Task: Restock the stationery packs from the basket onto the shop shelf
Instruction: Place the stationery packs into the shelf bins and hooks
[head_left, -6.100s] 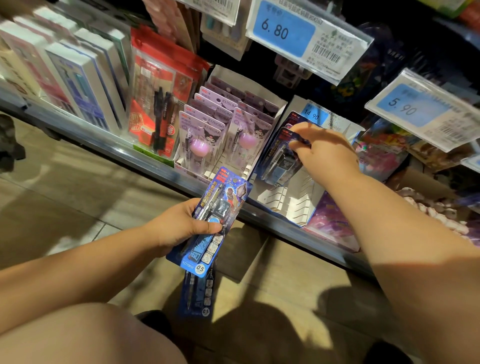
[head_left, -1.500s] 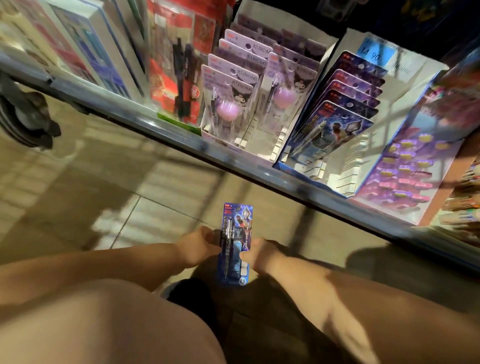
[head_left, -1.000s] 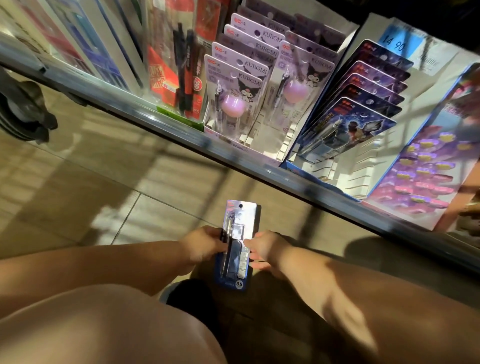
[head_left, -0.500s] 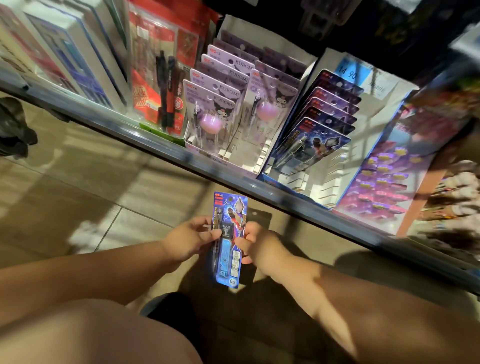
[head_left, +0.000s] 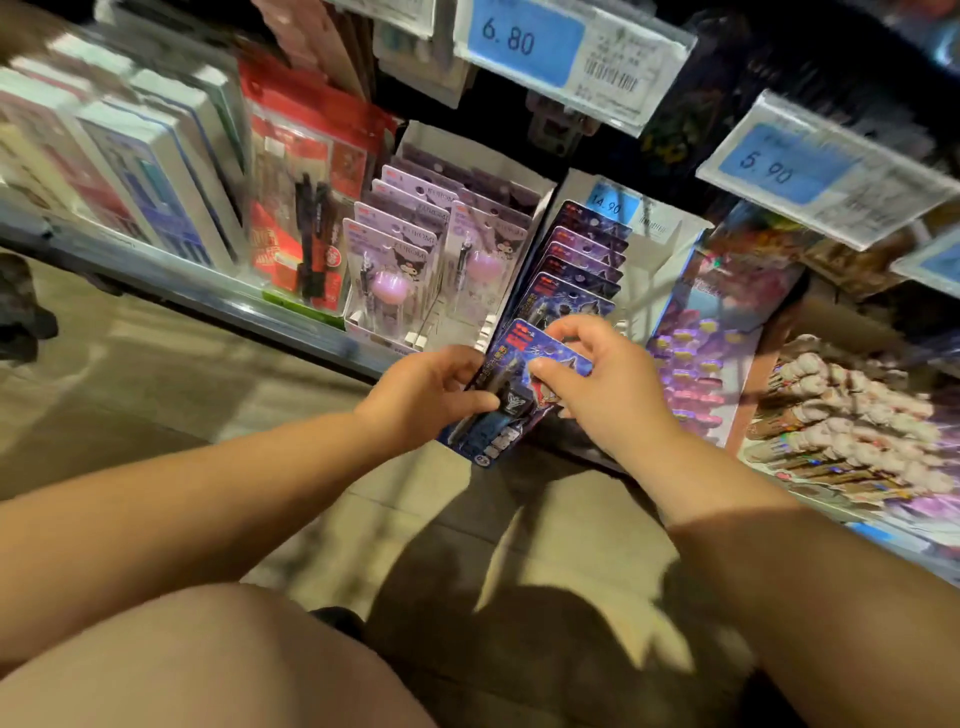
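**Colleague:** What has changed in the last moment?

**Me:** Half a second ago I held the blue pen pack (head_left: 524, 395) low over the floor, well short of the shelf. Now I have lifted it up to the blue display box (head_left: 654, 260) and its top edge sits just in front of the front card in that box. My left hand (head_left: 431, 397) is closed on the pack's left edge, thumb across the blister. My right hand (head_left: 602, 384) pinches the upper right corner, thumb and fingers narrow on the card.

**Colleague:** So where does that leave the restock?

**Me:** I judge this pack is about to go in at the front of the row of matching packs (head_left: 582, 265). It is not seated yet; its lower end hangs below the shelf edge (head_left: 208, 301). The basket is not in view, so I cannot tell how many packs are left.

**Colleague:** Anything readable, starting near the pack?

**Me:** On the pack itself, the small round mark at the bottom is too blurred to read. Left of the blue display box, the purple packs (head_left: 395, 260) carry part of a name, "UROMI". At the back of the box a blue sticker (head_left: 605, 204) reads "14.90". Above and beyond it, one price tag (head_left: 524, 39) reads "6.80". To the right of that, another price tag (head_left: 774, 166) reads "5.90".
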